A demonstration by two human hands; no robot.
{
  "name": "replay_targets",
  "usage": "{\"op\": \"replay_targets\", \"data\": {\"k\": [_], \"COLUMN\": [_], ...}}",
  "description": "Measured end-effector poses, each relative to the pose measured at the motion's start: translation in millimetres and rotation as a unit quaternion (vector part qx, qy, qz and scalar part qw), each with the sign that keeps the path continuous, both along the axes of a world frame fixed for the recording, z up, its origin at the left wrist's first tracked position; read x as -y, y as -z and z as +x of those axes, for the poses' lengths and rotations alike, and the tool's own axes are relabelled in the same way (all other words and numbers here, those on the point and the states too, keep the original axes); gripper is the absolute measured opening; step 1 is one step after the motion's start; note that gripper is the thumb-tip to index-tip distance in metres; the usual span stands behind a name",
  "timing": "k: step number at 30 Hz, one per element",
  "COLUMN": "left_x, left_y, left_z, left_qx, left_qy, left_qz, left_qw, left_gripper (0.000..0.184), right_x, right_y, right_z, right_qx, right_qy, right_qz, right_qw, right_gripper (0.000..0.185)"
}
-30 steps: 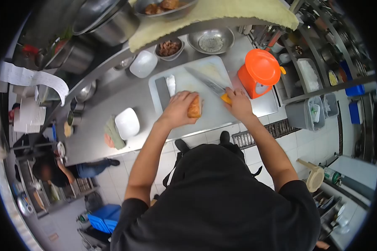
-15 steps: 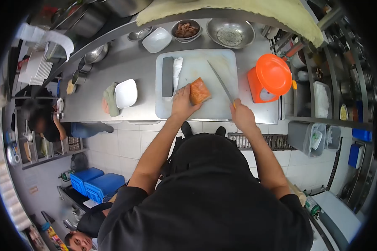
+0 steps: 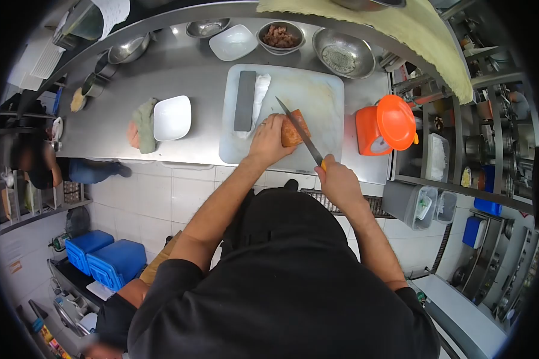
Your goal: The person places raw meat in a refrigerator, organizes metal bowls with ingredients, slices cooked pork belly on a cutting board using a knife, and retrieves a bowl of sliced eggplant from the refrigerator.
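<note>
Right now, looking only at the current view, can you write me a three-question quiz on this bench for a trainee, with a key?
1. Multiple choice: what does the right hand hold?
A) a white dish
B) the knife
C) a steel bowl

2. True or false: the left hand touches the orange block of food.

3. Fill in the missing word, from the person's own side: the orange scale stands to the ____ of the cutting board.

Key: 1. B; 2. true; 3. right
</note>
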State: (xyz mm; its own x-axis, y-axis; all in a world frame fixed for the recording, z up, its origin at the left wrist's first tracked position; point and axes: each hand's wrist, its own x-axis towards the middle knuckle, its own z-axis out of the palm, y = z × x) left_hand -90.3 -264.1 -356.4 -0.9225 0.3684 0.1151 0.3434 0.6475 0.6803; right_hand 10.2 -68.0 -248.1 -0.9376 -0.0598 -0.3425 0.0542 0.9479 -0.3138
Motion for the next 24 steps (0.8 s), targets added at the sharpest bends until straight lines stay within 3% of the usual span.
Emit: {"op": "replay_targets", "data": {"k": [10, 16, 24], "left_x": [1.5, -0.3, -1.4], "left_y": [5.0, 7.0, 7.1], "left_z": [-7.2, -8.8, -6.6], "left_qx": [0.024, 0.053, 0.045], "left_qy": [0.011, 0.002, -0.002], "left_qz": [-0.014, -0.022, -0.025], "left_qw": [1.0, 0.998, 0.999], "left_gripper": [0.083, 0.086, 0.087], "right_x": [22.6, 29.8, 38.3], "right_y": [-56.3, -50.9, 14.0], "right_z": [0.8, -16.1, -34.0], "right_qx": [0.088, 0.118, 0.079], "right_qy": [-0.031, -0.055, -0.028], "right_qz": [0.103, 0.128, 0.089], "right_qw": [0.99, 0.983, 0.992], "right_gripper": [0.031, 0.03, 0.03]}}
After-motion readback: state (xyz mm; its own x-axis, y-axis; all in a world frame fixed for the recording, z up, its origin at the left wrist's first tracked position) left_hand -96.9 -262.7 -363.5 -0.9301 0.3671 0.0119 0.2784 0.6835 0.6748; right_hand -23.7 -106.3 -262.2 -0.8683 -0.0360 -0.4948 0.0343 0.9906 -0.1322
